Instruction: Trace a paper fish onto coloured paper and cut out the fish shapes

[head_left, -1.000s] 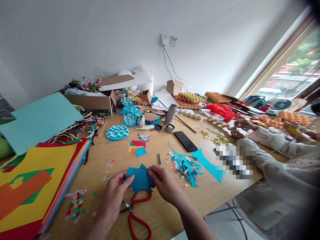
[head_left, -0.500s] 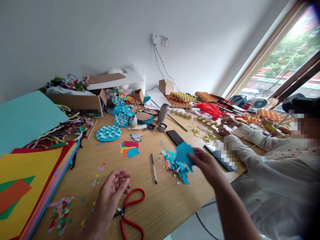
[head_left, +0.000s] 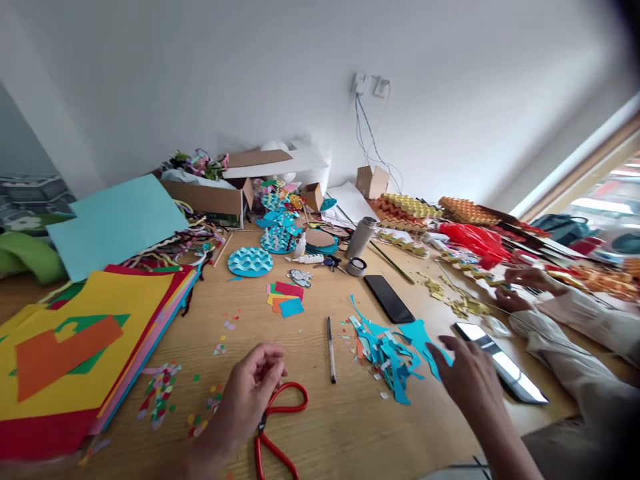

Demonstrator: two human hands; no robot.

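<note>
Hovering well off to the right of the pen [head_left: 331,350], the right hand [head_left: 473,377] has its fingers pretty much spread, no pinch going on. It's right by the bigger blue paper piece [head_left: 423,337], but honestly can't tell if the fingertips touch it. Left hand [head_left: 250,393] is on the other side of the pen, fingers curled in and thumb up close to them; can't tell whether the tips are pressed together or pinching something tiny.

Red-handled scissors [head_left: 263,425] are lying on the table [head_left: 345,440], left of the pen and toward the near edge, just beside that left hand. The pile of blue scraps [head_left: 393,357] sits just right of the pen, with a black phone [head_left: 389,299] behind it.

Other stuff: small coloured paper squares [head_left: 291,307] back and left of the pen, a metal flask [head_left: 361,237] way behind it, and a stack of coloured sheets [head_left: 95,333] far left. Another person's hands [head_left: 517,297] are way over right of the pen, farther back.
</note>
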